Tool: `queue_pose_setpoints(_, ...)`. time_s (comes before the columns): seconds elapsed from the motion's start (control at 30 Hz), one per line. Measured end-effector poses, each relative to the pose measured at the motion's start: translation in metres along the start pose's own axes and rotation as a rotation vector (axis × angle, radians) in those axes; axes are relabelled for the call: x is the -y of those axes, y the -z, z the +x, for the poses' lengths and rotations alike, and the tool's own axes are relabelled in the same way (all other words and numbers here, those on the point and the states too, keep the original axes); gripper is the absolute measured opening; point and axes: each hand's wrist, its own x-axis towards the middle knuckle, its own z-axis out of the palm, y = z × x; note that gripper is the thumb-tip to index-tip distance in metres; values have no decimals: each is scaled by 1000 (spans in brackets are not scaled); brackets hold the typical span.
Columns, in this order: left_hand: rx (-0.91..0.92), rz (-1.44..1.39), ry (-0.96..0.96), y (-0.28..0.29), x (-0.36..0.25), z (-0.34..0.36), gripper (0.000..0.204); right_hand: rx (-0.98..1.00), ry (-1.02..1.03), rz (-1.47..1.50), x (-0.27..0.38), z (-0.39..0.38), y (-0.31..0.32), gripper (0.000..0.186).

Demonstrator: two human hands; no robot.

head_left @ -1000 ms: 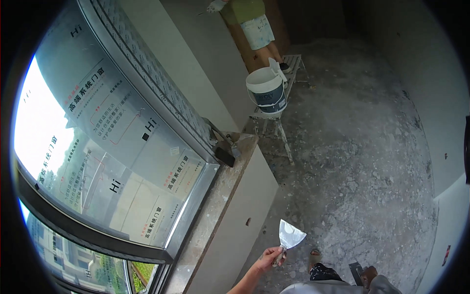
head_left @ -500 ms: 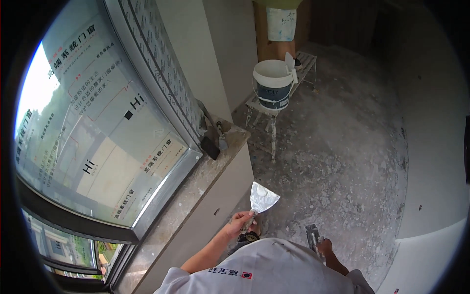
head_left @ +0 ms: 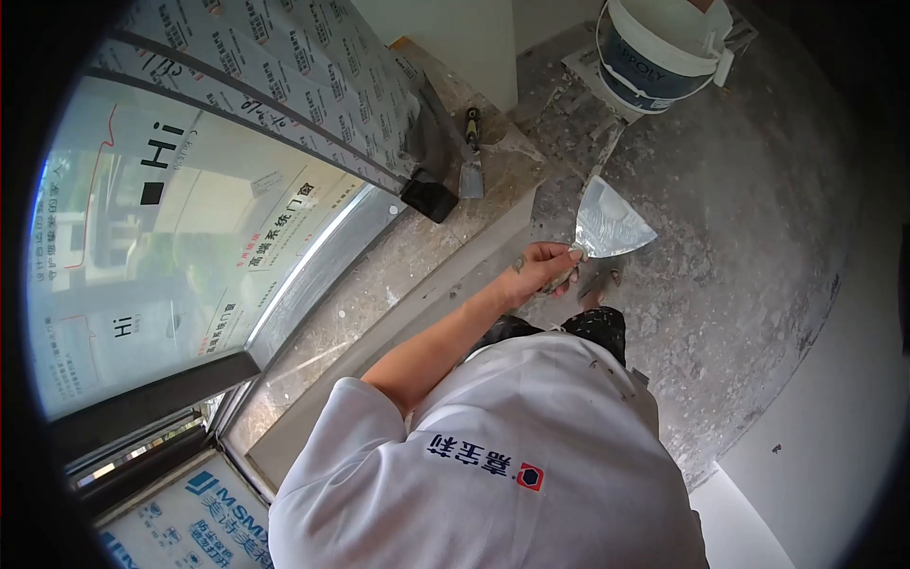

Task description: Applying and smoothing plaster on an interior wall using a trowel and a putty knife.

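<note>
My left hand (head_left: 545, 270) is closed around the handle of a wide putty knife (head_left: 607, 213). Its metal blade fans out away from my fingers and carries a pale dab of putty near the middle. Beyond the blade stands a white bucket with a dark label (head_left: 654, 66), its handle hanging down the side. My right hand does not show; the white shirt fills the area where that arm would be.
The bucket rests on a splattered bench (head_left: 592, 81). To the left runs a stone windowsill (head_left: 351, 275) holding a smaller scraper (head_left: 472, 171) and a black block (head_left: 429, 196). A film-covered window (head_left: 209, 209) rises beside it. The floor (head_left: 730, 237) is stained with dried splashes.
The view has turned and come closer to the sill and bucket. My left hand still holds the putty knife, now higher in view. My right hand and its trowel have gone out of view.
</note>
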Motion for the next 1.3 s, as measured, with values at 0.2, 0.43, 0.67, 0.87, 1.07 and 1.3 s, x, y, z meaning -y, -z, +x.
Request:
queue_pose_setpoints(0.2,-168,-125,-139,-20,-19,90,31,125,205,-95,84,131,114,30)
queue_pose_setpoints(0.43,-352,-298,-275,-71,-46,166,29,199,355,-221,153,314,291,27)
queue_pose_setpoints(0.67,-568,-33,-434,-87,-148,196,27,163,250,350,227,459,323,18)
queue_pose_setpoints(0.87,-730,1056,-658,-91,-340,266,26,-37,248,158,214,485,243,19)
queue_pose_setpoints(1.07,-296,2103,-500,-91,-431,469,11,-130,-152,386,190,373,202,25)
queue_pose_setpoints(1.3,158,2596,290,-34,-333,673,19,-79,-458,374,163,196,122,43)
